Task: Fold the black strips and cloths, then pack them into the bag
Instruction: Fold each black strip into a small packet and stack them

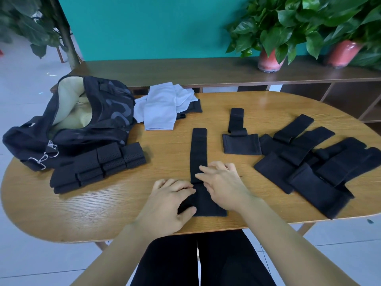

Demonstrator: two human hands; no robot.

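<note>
**A:** Status?

**B:** I've got one black strip flat on the counter, near centre, running near-to-far. Its wide pad end sits at the near edge under my hands. Left hand rests on the left side of the pad, fingers loosely curved, thumb lying on the cloth; not a real pinch that I can see. Right hand lies over the narrow part just past the pad, fingers spread and pressing flat. Neither grip is closed round anything.

**A:** How will it handle?

**B:** My read: light, soft, limp fabric, no stiffness to speak of. It won't hold a crease unless pressed. The far tip looks like a fastener patch, may snag on the cloth. I'd pinch the far tip, bring it back over the pad and pin the pad with the other hand so it doesn't slide on the smooth wood.

**A:** Rest of the stock?

**B:** Unfolded strips are piled overlapping on the right, with one more lying apart just left of them. A folded stack sits near left, touching the bag. The bag is far left, mouth open, pale lining showing. Pale cloths are heaped just right of the bag, unfolded, with a dark piece partly under them.

**A:** Progress?

**B:** Roughly partway. Nothing visible in the bag.
</note>
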